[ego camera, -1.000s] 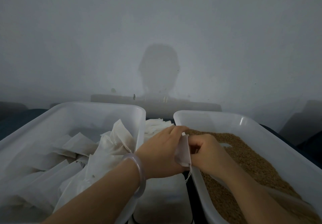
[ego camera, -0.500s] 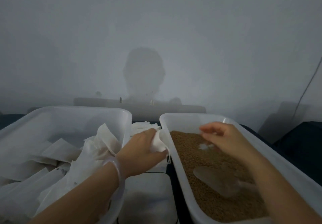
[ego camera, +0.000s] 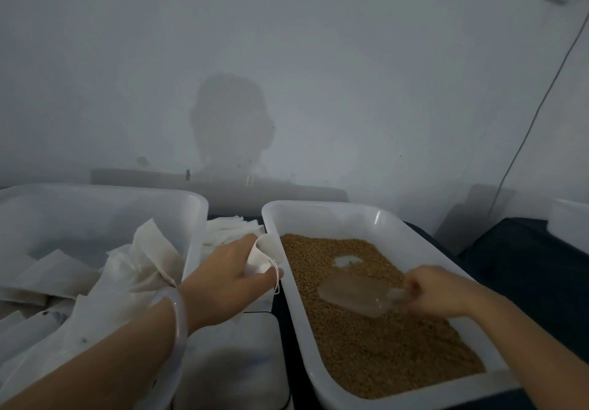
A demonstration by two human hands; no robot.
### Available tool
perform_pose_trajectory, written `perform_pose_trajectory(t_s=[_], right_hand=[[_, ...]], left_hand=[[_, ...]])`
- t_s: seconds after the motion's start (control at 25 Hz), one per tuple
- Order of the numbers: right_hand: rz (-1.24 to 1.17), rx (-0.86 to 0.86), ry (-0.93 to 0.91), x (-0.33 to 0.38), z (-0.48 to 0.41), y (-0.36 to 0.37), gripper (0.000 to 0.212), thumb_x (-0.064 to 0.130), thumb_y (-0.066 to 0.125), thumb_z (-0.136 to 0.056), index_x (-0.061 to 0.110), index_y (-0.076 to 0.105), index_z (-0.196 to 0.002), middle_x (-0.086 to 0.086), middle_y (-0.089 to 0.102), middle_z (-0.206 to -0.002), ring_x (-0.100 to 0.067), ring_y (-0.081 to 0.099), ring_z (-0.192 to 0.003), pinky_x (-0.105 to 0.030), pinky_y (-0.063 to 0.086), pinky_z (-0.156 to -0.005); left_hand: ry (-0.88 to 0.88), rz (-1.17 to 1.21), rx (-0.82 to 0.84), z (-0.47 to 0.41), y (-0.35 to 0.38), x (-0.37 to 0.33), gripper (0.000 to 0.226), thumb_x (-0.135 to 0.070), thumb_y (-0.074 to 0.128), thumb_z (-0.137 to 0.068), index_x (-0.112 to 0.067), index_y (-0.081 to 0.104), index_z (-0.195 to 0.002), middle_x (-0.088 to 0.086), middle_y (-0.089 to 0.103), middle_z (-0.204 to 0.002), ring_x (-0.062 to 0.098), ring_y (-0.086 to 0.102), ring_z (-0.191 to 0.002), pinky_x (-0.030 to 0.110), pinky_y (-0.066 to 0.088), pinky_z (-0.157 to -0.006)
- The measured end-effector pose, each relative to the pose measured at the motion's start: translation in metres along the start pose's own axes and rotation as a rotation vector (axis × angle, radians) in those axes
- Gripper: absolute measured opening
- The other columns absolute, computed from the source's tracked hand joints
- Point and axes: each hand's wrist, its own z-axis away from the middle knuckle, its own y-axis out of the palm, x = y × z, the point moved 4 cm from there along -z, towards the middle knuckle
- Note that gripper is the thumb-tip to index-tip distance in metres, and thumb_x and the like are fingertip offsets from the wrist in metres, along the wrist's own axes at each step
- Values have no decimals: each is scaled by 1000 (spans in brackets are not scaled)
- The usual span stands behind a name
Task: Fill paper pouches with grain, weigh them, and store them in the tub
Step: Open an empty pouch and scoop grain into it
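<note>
Our left hand [ego camera: 229, 277] pinches a limp paper pouch [ego camera: 263, 258] by its mouth, just left of the grain tub [ego camera: 318, 212] and touching its rim, with the drawstring dangling. Our right hand [ego camera: 436, 291] curls round the handle of a clear scoop [ego camera: 350, 293] lying on the grain [ego camera: 382, 346] inside that tub. Left of it stands a second tub [ego camera: 127, 192] of pouches [ego camera: 127, 266], with a white scale [ego camera: 232, 362] between the two.

Setting: small hand-packing station in a dim room. Evidence: bare grey wall [ego camera: 318, 59]; white tub [ego camera: 318, 218] of grain [ego camera: 382, 352] with clear scoop [ego camera: 350, 295]; second tub [ego camera: 95, 205] of paper pouches [ego camera: 143, 266]; scale [ego camera: 236, 355] between them.
</note>
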Motion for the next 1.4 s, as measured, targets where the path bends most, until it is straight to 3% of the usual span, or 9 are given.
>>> perform_pose_trajectory(t_s=[0.12, 0.28, 0.4, 0.52, 0.68, 0.8, 0.92, 1.08, 1.4], right_hand=[[-28, -13, 48, 12, -18, -6, 25, 29, 73, -80, 26, 49, -86, 6, 58, -89, -5, 56, -71, -15, 38, -52], [-15, -83, 55, 34, -48, 1, 37, 20, 61, -89, 13, 47, -122, -5, 58, -109, -17, 57, -88, -25, 46, -69], [20, -9, -37, 50, -60, 18, 43, 9, 49, -92, 19, 44, -133, -5, 56, -118, -18, 56, -95, -26, 44, -73], [-174, 111, -150, 54, -57, 27, 37, 20, 55, -91, 34, 50, -125, 6, 55, -115, -7, 54, -95, -24, 43, -76], [-193, 187, -189, 49, -48, 30, 42, 43, 53, -90, 30, 50, -129, 10, 56, -118, -4, 55, -96, -24, 45, -82], [-211, 115, -147, 49, -44, 26, 44, 32, 70, -80, 29, 50, -119, 13, 52, -101, -6, 56, -85, -20, 45, -66], [-49, 2, -146, 44, -35, 17, 29, 31, 69, -81, 29, 48, -102, 9, 53, -99, -8, 54, -85, -25, 47, -73], [284, -300, -141, 27, -20, 0, 9, 26, 58, -89, 32, 50, -90, 13, 53, -90, -8, 50, -81, -27, 38, -81], [-51, -217, -108, -24, 7, 6, 19, 37, 63, -87, 36, 57, -105, 22, 53, -93, 2, 52, -90, -20, 40, -83]], left_hand=[[-4, 23, -5, 0, -1, 0, 25, -46, 60, -80, -21, 56, -81, -5, 61, -79, 12, 57, -75, 24, 43, -65], [-30, 22, 24, 1, 2, 2, 15, -36, 63, -84, -26, 53, -79, -7, 60, -76, 12, 58, -73, 19, 39, -62], [-34, 36, 51, 1, 2, 5, 20, -44, 62, -83, -25, 58, -87, -8, 63, -82, 12, 60, -79, 26, 47, -69], [-46, 38, 75, 0, 4, 5, 29, -49, 59, -80, -23, 60, -93, -7, 66, -88, 14, 62, -84, 34, 51, -77], [-54, 28, 74, 0, 4, 4, 30, -50, 59, -77, -23, 60, -89, -6, 66, -86, 13, 62, -82, 34, 51, -76], [-62, 14, 72, 0, 5, 6, 18, -40, 63, -85, -23, 59, -92, -8, 66, -87, 12, 61, -83, 29, 50, -72], [-70, 9, 64, 0, 4, 6, 17, -40, 63, -84, -24, 58, -89, -8, 64, -85, 11, 61, -80, 21, 46, -66], [-64, 7, 53, 0, 3, 4, 22, -43, 64, -82, -23, 59, -84, -7, 65, -82, 11, 60, -79, 27, 49, -70], [-44, -5, 49, 3, 1, -1, 24, -43, 65, -81, -21, 55, -81, -6, 63, -79, 11, 59, -76, 25, 46, -66]])
